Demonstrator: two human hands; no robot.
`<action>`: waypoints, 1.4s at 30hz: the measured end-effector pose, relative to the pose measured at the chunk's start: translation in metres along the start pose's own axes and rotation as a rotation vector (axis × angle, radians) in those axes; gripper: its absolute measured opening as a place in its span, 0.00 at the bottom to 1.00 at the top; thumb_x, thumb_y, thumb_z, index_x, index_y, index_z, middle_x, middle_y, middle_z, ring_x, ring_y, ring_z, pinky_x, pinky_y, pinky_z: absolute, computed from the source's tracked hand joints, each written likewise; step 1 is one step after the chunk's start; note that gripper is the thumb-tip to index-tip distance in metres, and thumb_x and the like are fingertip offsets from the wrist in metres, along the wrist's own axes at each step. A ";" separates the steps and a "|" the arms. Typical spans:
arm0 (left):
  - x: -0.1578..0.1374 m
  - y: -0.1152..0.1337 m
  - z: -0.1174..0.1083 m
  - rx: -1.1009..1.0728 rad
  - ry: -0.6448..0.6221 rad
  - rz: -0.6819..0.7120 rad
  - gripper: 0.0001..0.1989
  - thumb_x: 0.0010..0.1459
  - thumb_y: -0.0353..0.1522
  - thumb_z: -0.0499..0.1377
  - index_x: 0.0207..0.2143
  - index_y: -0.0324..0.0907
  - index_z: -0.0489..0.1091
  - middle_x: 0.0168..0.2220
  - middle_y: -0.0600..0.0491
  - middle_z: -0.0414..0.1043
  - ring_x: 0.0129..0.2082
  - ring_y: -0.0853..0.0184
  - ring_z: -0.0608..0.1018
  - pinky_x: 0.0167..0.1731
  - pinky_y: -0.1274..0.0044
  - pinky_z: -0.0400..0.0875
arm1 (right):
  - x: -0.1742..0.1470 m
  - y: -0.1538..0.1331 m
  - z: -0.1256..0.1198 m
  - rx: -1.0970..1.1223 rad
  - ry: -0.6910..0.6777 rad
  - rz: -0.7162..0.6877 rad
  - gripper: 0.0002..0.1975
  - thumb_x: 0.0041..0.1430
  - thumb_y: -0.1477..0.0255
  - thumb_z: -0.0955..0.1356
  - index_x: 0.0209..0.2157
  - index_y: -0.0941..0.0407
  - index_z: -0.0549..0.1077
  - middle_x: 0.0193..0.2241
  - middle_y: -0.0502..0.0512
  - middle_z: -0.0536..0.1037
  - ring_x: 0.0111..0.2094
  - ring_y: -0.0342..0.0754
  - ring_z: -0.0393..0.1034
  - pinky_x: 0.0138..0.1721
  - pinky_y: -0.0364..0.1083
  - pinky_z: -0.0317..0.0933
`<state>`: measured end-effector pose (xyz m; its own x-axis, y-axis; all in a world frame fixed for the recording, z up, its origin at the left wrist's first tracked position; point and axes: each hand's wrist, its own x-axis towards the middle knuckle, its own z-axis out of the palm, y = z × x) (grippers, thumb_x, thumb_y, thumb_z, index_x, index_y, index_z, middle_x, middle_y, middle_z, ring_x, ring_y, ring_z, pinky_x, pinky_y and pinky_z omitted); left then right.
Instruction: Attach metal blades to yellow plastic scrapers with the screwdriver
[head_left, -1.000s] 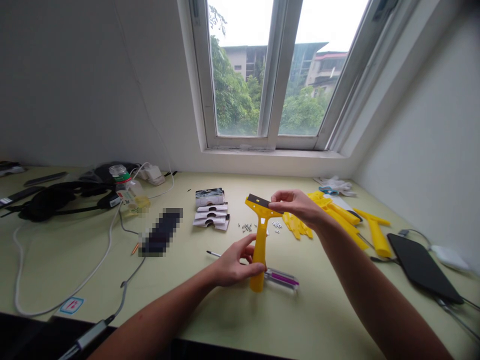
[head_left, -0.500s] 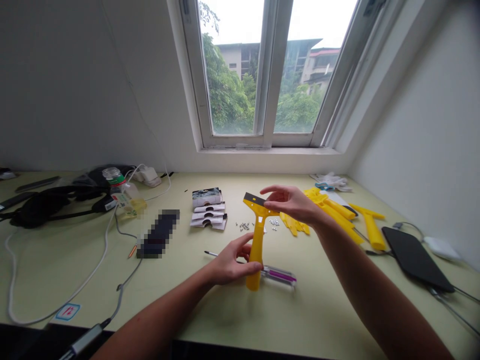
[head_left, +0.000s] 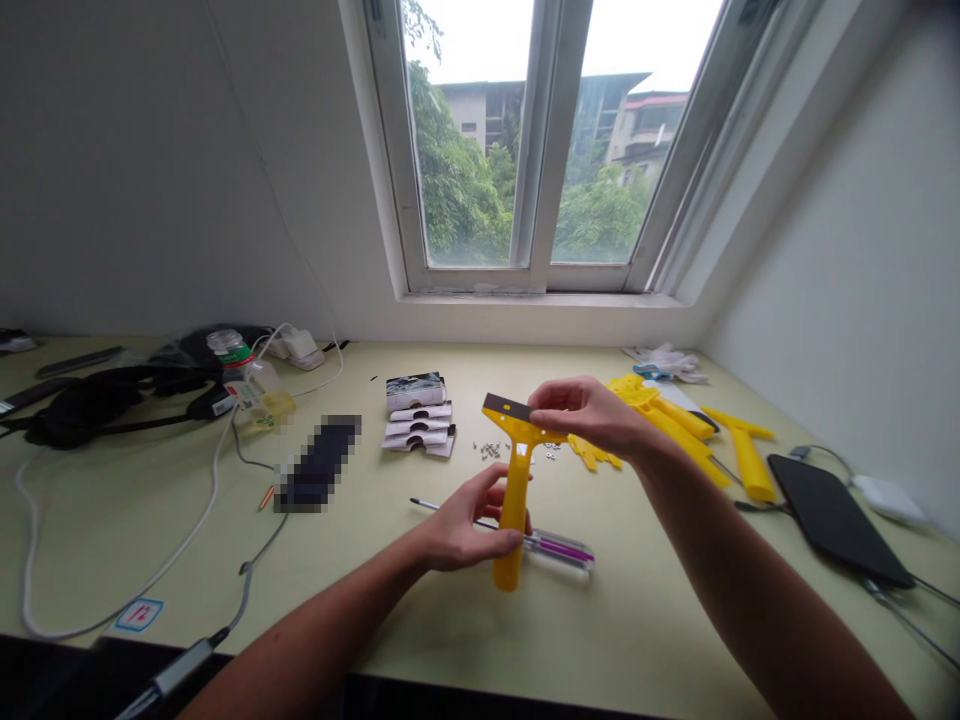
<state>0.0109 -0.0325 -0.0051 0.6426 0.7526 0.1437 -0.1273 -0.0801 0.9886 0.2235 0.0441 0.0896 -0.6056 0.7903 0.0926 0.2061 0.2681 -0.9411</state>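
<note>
A yellow scraper (head_left: 513,500) with a wide head and a dark blade (head_left: 504,407) stands tilted above the table. My left hand (head_left: 469,520) is closed around its handle, thumb in front. My right hand (head_left: 581,412) pinches the right end of the head, fingertips on the blade. Behind the handle a screwdriver (head_left: 562,550) with a clear and purple grip lies on the table, its shaft pointing left. Small screws (head_left: 491,450) lie scattered beyond the scraper, and small nuts (head_left: 553,450) lie to their right, partly hidden by my right hand.
Small blade boxes (head_left: 417,430) stand left of the screws. More yellow scraper parts (head_left: 675,420) are piled at the right, near white gloves (head_left: 667,362) and a black phone (head_left: 836,520). A bottle (head_left: 251,380), cables and a headset strap (head_left: 112,400) occupy the left side.
The scraper's head has dipped slightly, and my right hand has lowered a little with it. Both hands keep their hold. The camera view has shifted slightly.
</note>
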 end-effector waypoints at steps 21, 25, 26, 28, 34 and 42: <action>0.011 0.010 -0.004 -0.357 0.565 -0.063 0.19 0.55 0.47 0.59 0.31 0.41 0.59 0.18 0.60 0.64 0.08 0.74 0.65 0.05 0.84 0.56 | 0.019 0.020 0.020 -0.171 -0.044 -0.039 0.18 0.59 0.59 0.66 0.43 0.56 0.76 0.35 0.56 0.79 0.35 0.47 0.72 0.37 0.47 0.67; 0.013 0.006 -0.010 -0.358 0.653 -0.103 0.21 0.53 0.49 0.60 0.30 0.42 0.58 0.20 0.60 0.65 0.08 0.75 0.65 0.05 0.84 0.56 | 0.028 0.063 -0.010 -0.586 0.058 0.041 0.17 0.55 0.62 0.68 0.44 0.54 0.76 0.42 0.59 0.78 0.42 0.53 0.72 0.45 0.52 0.65; 0.014 0.005 -0.011 -0.362 0.659 -0.110 0.22 0.53 0.49 0.60 0.30 0.42 0.58 0.20 0.61 0.65 0.08 0.75 0.65 0.05 0.84 0.56 | 0.029 0.076 -0.013 -0.682 -0.006 0.057 0.20 0.52 0.62 0.70 0.47 0.54 0.75 0.47 0.60 0.77 0.47 0.56 0.70 0.49 0.54 0.63; 0.015 0.003 -0.011 -0.367 0.662 -0.117 0.21 0.53 0.49 0.60 0.30 0.42 0.58 0.20 0.61 0.65 0.08 0.75 0.65 0.05 0.84 0.56 | 0.031 0.097 -0.015 -0.814 -0.117 0.068 0.28 0.48 0.61 0.72 0.52 0.53 0.72 0.55 0.61 0.72 0.56 0.61 0.63 0.56 0.57 0.56; 0.015 0.004 -0.010 -0.316 0.691 -0.115 0.22 0.54 0.50 0.58 0.28 0.41 0.59 0.20 0.60 0.65 0.08 0.76 0.64 0.05 0.83 0.57 | 0.033 0.107 -0.007 -0.871 -0.170 0.082 0.34 0.46 0.57 0.73 0.56 0.52 0.69 0.60 0.58 0.67 0.61 0.61 0.56 0.59 0.56 0.52; 0.013 0.003 -0.011 -0.323 0.683 -0.112 0.21 0.53 0.50 0.60 0.29 0.41 0.59 0.20 0.59 0.65 0.08 0.75 0.65 0.05 0.83 0.58 | 0.018 0.084 -0.068 -0.988 0.125 0.335 0.16 0.59 0.61 0.63 0.30 0.55 0.76 0.34 0.61 0.79 0.37 0.55 0.73 0.36 0.49 0.62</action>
<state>0.0109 -0.0155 -0.0010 0.0682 0.9904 -0.1199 -0.3712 0.1368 0.9184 0.2822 0.1187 0.0340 -0.3295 0.9434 -0.0374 0.9181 0.3109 -0.2460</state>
